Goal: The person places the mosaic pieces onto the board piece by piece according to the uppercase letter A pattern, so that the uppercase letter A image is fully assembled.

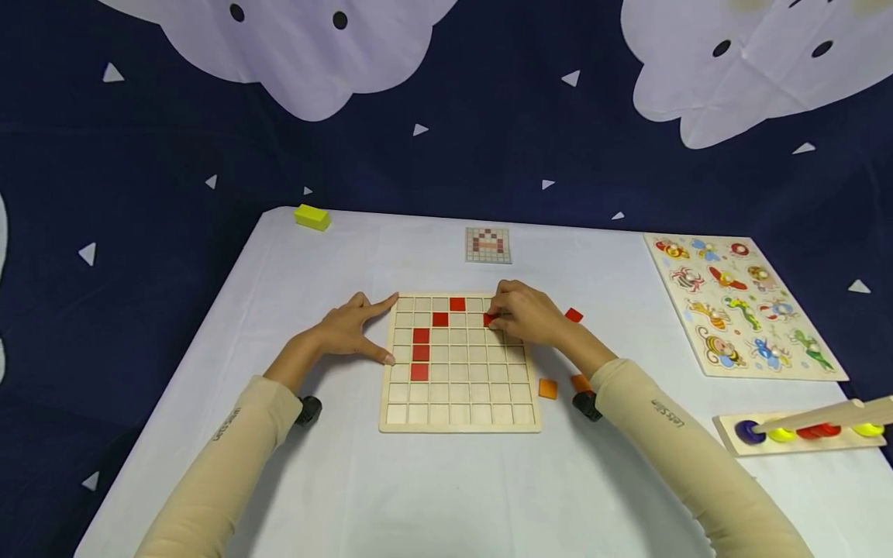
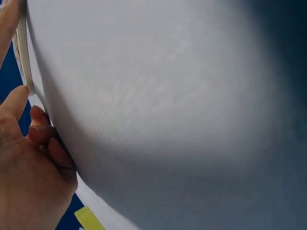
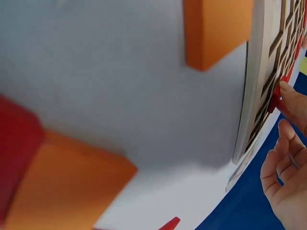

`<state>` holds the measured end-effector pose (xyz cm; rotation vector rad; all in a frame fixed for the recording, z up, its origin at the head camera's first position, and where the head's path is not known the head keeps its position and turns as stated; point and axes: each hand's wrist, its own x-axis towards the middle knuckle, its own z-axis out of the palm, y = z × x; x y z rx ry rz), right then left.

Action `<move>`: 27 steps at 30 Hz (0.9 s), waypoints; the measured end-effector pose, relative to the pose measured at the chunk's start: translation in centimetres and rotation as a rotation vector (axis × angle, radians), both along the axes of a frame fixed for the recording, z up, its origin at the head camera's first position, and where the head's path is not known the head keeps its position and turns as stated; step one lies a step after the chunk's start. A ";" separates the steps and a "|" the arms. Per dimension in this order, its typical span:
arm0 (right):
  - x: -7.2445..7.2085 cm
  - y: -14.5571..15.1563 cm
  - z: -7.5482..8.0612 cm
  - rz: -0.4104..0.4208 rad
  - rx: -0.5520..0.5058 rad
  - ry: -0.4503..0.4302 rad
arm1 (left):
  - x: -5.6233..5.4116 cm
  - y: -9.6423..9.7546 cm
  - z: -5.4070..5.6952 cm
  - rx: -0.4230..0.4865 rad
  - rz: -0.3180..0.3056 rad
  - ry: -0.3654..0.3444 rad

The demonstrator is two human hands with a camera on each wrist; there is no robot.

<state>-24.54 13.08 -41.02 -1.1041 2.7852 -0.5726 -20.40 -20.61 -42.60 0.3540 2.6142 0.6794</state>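
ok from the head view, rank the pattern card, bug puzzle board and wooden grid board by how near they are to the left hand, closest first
1. Wooden grid board: touched at its left edge by the left hand.
2. Pattern card: beyond the grid, toward the table's far edge.
3. Bug puzzle board: over on the right side.
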 end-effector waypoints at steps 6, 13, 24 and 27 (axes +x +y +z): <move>-0.5 0.2 -0.1 -0.039 0.008 -0.080 | 0.0 0.1 0.0 0.008 0.001 -0.002; -0.7 -0.1 0.0 0.000 0.040 -0.054 | -0.2 0.1 -0.1 0.009 0.002 -0.002; -1.0 -1.0 0.1 0.054 0.076 -0.013 | 0.0 0.1 0.0 0.015 0.008 -0.010; -1.0 -1.2 0.1 0.072 0.070 0.000 | 0.0 0.1 0.0 0.017 0.006 -0.002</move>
